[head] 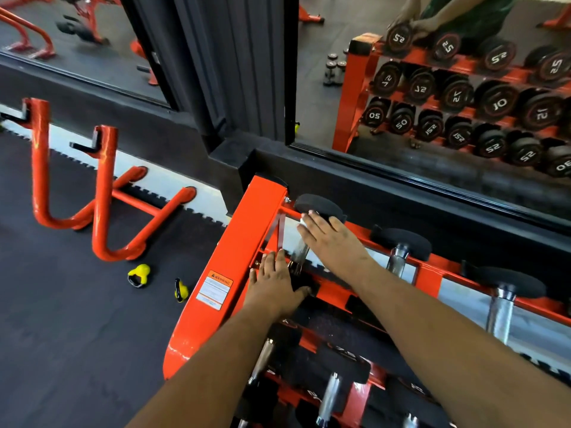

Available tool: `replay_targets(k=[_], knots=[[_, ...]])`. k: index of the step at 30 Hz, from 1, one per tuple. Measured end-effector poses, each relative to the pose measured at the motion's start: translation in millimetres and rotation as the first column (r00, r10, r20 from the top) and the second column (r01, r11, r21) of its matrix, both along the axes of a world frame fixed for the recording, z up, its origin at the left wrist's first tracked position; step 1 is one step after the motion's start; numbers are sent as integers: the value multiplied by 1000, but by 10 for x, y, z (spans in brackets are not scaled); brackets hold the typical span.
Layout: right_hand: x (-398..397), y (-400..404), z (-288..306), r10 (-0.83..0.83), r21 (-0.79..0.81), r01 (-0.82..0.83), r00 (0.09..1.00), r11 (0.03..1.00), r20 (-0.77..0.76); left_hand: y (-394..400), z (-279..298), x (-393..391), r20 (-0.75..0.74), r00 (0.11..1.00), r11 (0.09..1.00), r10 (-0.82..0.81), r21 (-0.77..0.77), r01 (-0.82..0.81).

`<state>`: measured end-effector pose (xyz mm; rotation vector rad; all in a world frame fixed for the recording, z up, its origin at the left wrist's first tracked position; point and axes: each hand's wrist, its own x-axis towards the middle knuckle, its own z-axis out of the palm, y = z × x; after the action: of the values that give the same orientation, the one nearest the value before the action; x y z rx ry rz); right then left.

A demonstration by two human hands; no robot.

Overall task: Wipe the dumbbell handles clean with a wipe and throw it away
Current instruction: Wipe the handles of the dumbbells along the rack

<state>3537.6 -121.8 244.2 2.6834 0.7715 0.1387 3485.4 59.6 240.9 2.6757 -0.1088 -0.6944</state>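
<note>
Here, right hand [332, 242] flat on wipe [303, 221] over dumbbell handle [300, 251]; left hand [273, 281] flat; rack [244, 239] label "WARNING".

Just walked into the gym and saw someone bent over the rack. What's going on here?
A person is cleaning dumbbells on the orange rack. The right hand lies over the chrome handle of the top-left dumbbell, with a bit of white wipe showing at the fingertips. The left hand rests on that dumbbell's near end, seemingly steadying it. The other handles along the rack are not being touched.
</note>
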Motion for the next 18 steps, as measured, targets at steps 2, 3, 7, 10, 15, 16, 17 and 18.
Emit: replay_targets(k=[2,3,7,10,15,16,17,18], knots=[[-46,54,-31,-28,80,30,999,996,-33,4,9,8,-2,1000,1000,3,-8,-3],[-124,69,-89,1,112,7,997,994,-76,7,9,11,-1,1000,1000,2,-14,-2],[-376,-68,-234,229,111,-212,958,971,-172,4,8,2,15,1000,999,5,-46,-4],[-248,-115,-192,48,152,-26,988,988,-145,5,0,4,-1,1000,1000,-7,-20,7],[-368,24,-301,105,220,-67,981,973,-165,20,23,19,-20,1000,999,-18,-27,17],[-403,16,-296,142,220,-107,978,970,-152,19,32,20,-17,1000,999,-17,-32,17],[-384,9,-281,134,226,-102,982,969,-134,20,32,20,-16,1000,999,-16,-34,15],[-335,3,-258,82,235,-55,991,970,-107,19,34,24,-17,1000,999,-16,-31,16]])
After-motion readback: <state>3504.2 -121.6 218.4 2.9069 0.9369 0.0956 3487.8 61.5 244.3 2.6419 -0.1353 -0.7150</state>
